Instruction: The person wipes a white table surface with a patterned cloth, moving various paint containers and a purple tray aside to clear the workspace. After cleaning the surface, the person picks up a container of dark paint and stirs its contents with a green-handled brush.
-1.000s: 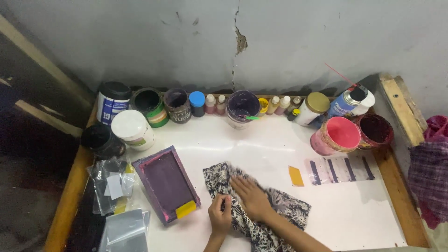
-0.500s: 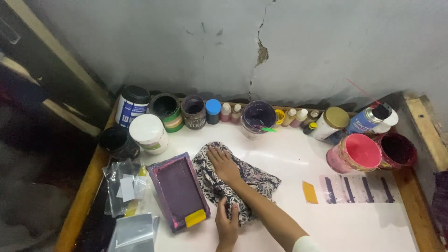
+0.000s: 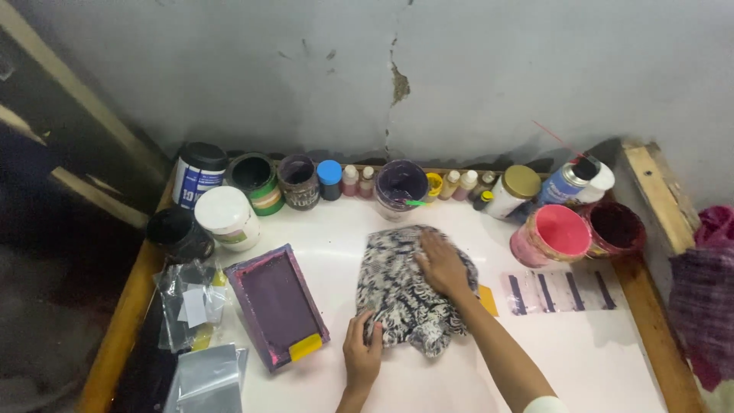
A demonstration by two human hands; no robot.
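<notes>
Patterned cloth (image 3: 405, 294) — right hand (image 3: 442, 264) flat on it, left hand (image 3: 362, 353) gripping.

Back-left tin: I see a round can (image 3: 196, 173) with a black lid and a blue-and-white label, at the table's rear left corner.
Green tub: just right of it, an open pot (image 3: 254, 181) with a green and cream label band.
White jar: in front of them, a white-lidded jar (image 3: 226, 219) with a pale green label.
Spray can: at the right rear, a blue labelled can (image 3: 566, 180) with a black cap.
Plastic bags: clear packets (image 3: 189, 303) holding white paper slips lie at the left edge; a silvery pouch (image 3: 208, 380) lies below them.
</notes>
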